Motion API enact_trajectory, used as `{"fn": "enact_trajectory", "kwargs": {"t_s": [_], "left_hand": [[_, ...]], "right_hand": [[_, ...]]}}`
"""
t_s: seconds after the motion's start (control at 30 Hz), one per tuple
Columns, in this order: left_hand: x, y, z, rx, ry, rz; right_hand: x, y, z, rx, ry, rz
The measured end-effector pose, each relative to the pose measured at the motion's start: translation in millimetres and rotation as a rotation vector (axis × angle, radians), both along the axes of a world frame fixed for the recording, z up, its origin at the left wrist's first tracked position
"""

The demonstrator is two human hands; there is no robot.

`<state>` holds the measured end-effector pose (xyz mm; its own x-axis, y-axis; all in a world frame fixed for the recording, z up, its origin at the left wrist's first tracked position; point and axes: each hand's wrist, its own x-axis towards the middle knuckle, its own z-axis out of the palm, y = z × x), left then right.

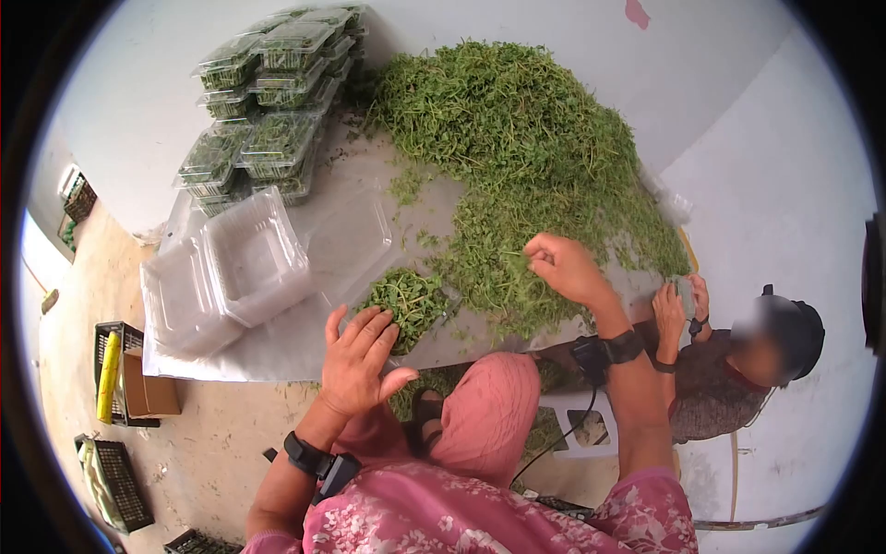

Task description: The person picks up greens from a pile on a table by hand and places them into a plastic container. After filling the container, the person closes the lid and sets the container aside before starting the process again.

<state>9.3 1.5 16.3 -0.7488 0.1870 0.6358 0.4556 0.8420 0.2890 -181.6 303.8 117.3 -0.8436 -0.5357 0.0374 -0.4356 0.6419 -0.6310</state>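
Note:
My left hand (358, 360) rests with fingers spread on the near left side of a clear plastic clamshell box filled with leafy green herbs (411, 305). The box's clear lid (360, 235) lies folded back on the table. My right hand (561, 266) is over the front part of a large herb pile (517, 138), thumb and fingertips pinched together on a green sprig (513, 253). To the left of the filled box stands a stack of nested open clamshells (254, 254).
Closed boxes of herbs (277, 138) are stacked at the back left of the table (277, 355). A co-worker (720, 369) sits at the right, hands raised near the table's edge. Black crates (115, 485) stand on the floor at left, one with a cardboard box (152, 383).

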Motion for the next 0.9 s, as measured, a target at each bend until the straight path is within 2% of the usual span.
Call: {"fn": "enact_trajectory", "kwargs": {"t_s": [0.07,0.17,0.37,0.6,0.7,0.8,0.9], "left_hand": [[-1,0,-1,-0.001,-0.005,-0.004],[-2,-1,-7,-0.002,-0.007,-0.002],[-3,-1,-6,-0.012,-0.008,-0.001],[-1,0,-5,-0.003,0.001,0.0],[-2,-1,-5,-0.006,0.002,0.002],[-2,-1,-6,-0.008,0.001,0.0],[-1,-1,-5,-0.007,0.001,0.0]], "right_hand": [[-1,0,-14,-0.023,0.029,0.016],[-3,5,-14,0.1,0.202,-0.008],[11,-7,-1,0.224,0.039,-0.032],[26,-34,-27,0.585,0.08,-0.082],[23,-34,-45,0.517,0.128,-0.176],[12,-23,-59,0.355,0.055,-0.212],[9,-10,-59,0.216,0.073,-0.177]]}}
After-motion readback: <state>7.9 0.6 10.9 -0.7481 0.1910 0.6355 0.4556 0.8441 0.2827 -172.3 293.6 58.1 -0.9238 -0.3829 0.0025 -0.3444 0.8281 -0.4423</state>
